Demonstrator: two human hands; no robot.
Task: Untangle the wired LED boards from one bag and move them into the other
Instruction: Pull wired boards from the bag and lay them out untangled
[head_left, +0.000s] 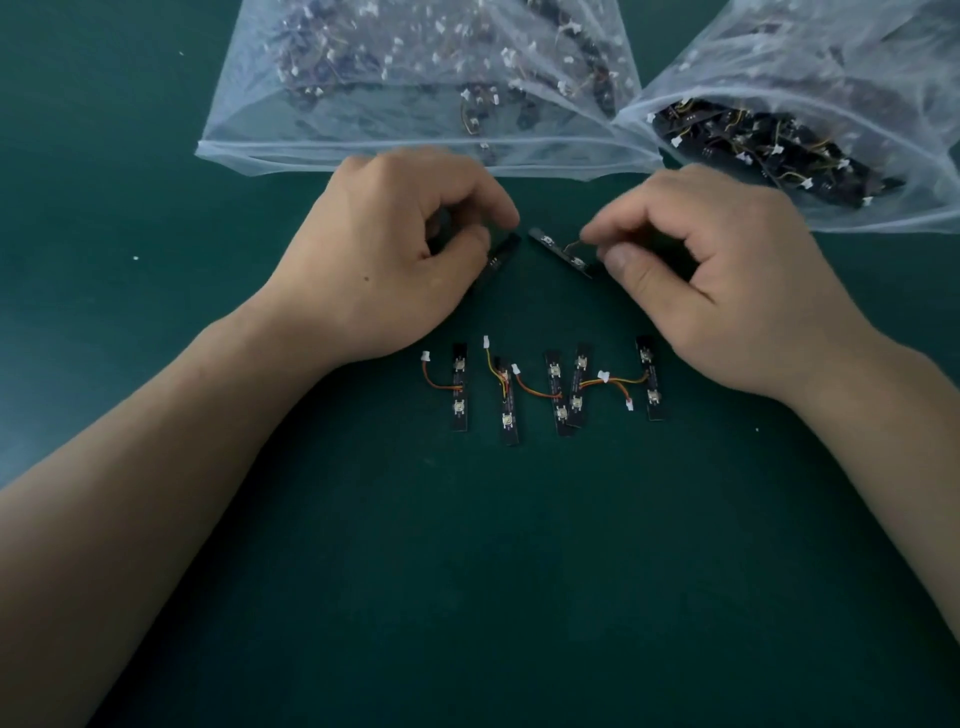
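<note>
My left hand has its fingers curled round a black LED board, most of which is hidden under the fingers. My right hand pinches the wire of a second black LED board that tilts between the two hands. The two boards sit apart, just above the green table. Several loose wired LED boards lie in a row below the hands. A clear bag full of tangled boards lies at the back centre. Another clear bag with boards lies at the back right.
The mouths of both bags face the hands, and the right bag overlaps the centre bag's corner. A few white specks lie on the green table at the left.
</note>
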